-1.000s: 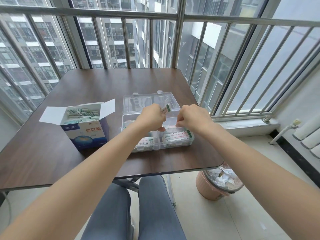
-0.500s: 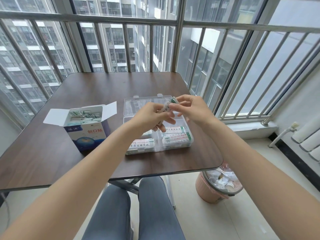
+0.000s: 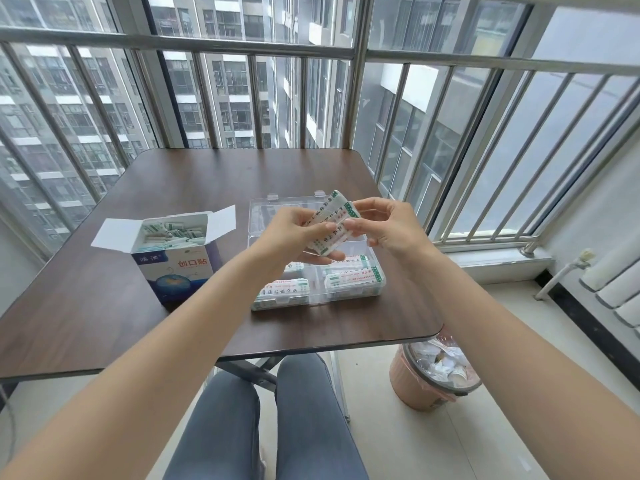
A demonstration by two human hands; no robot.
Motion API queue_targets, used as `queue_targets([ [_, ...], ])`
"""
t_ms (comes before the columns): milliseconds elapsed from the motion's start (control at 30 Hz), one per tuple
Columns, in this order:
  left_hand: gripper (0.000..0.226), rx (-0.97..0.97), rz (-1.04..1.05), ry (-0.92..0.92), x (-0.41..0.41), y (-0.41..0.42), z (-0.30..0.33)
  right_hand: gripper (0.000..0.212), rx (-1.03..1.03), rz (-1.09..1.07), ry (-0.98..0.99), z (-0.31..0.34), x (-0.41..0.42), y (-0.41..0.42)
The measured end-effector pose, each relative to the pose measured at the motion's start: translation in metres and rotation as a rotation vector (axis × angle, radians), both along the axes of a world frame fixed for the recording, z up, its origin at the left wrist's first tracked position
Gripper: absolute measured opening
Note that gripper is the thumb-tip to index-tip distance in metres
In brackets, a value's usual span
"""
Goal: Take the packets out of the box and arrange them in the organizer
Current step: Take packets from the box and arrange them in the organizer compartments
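A blue and white cardboard box (image 3: 176,271) stands open on the table's left, with several white packets (image 3: 169,233) inside. To its right lies a clear plastic organizer (image 3: 346,292), lid folded back, with packets lying in its front compartments. Above the organizer my left hand (image 3: 294,237) holds a small stack of white and green packets (image 3: 329,230). My right hand (image 3: 388,226) pinches the upper end of that stack with thumb and forefinger. The organizer's rear compartments are hidden behind my hands.
The dark wooden table (image 3: 104,323) stands against a barred balcony railing (image 3: 346,50). A pink waste bin (image 3: 433,379) full of paper sits on the floor at the right, below the table's corner. My knees (image 3: 270,427) are under the table's front edge.
Both hands have risen from inside the organizer to above it. My right hand has taken hold of the packets held in my left hand.
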State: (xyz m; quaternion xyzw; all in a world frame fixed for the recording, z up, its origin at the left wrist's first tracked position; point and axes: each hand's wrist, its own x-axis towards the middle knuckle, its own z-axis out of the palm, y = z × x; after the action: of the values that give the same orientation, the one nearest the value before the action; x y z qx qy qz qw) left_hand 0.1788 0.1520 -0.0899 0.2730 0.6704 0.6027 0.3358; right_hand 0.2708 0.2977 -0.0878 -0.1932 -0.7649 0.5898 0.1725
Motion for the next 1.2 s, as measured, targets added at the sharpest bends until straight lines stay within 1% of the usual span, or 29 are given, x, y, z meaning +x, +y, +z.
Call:
queue_targets([
  [100,0.019,0.004,0.015,-0.033,0.001,0.0,0.0,0.027,-0.007,-0.034,0.004,-0.002,-0.001,-0.001],
  [200,0.019,0.0,0.014,-0.064,0.0,0.001,0.0,0.028,-0.028,-0.056,-0.001,-0.003,-0.002,-0.001],
  [233,0.019,-0.007,0.011,-0.062,-0.001,0.0,0.0,0.027,-0.036,-0.048,-0.002,-0.003,-0.002,-0.002],
  [300,0.019,-0.024,0.038,-0.052,-0.003,0.0,-0.001,0.016,-0.061,-0.024,-0.002,-0.003,-0.002,-0.002],
  [333,0.02,-0.035,0.079,-0.04,-0.005,0.001,-0.001,0.009,-0.069,-0.018,-0.009,-0.003,-0.002,-0.002],
  [367,0.021,-0.046,0.134,-0.018,-0.007,0.001,-0.002,0.007,-0.071,-0.024,-0.02,-0.003,-0.003,-0.001],
  [467,0.018,-0.074,0.267,0.088,-0.011,0.002,-0.006,0.008,-0.063,-0.08,-0.076,-0.006,-0.005,0.004],
  [533,0.02,-0.106,0.273,0.156,-0.013,0.002,-0.008,0.014,-0.032,-0.109,-0.115,-0.011,-0.007,0.007],
  [733,0.022,-0.231,0.241,0.318,-0.016,0.007,-0.011,0.016,0.223,-0.178,-0.257,-0.03,-0.02,0.009],
  [867,0.022,-0.346,0.134,0.445,-0.017,0.014,-0.012,0.008,0.618,-0.147,-0.485,-0.032,-0.021,0.005],
  [933,0.022,-0.41,0.077,0.513,-0.018,0.019,-0.014,0.009,0.769,-0.135,-0.549,-0.031,-0.021,0.003],
  [1100,0.022,-0.538,-0.01,0.65,-0.021,0.031,-0.019,0.017,1.078,-0.089,-0.596,-0.03,-0.026,0.0],
  [1200,0.027,-0.592,-0.02,0.761,-0.022,0.035,-0.015,0.02,1.165,-0.027,-0.628,-0.024,-0.027,0.001],
])
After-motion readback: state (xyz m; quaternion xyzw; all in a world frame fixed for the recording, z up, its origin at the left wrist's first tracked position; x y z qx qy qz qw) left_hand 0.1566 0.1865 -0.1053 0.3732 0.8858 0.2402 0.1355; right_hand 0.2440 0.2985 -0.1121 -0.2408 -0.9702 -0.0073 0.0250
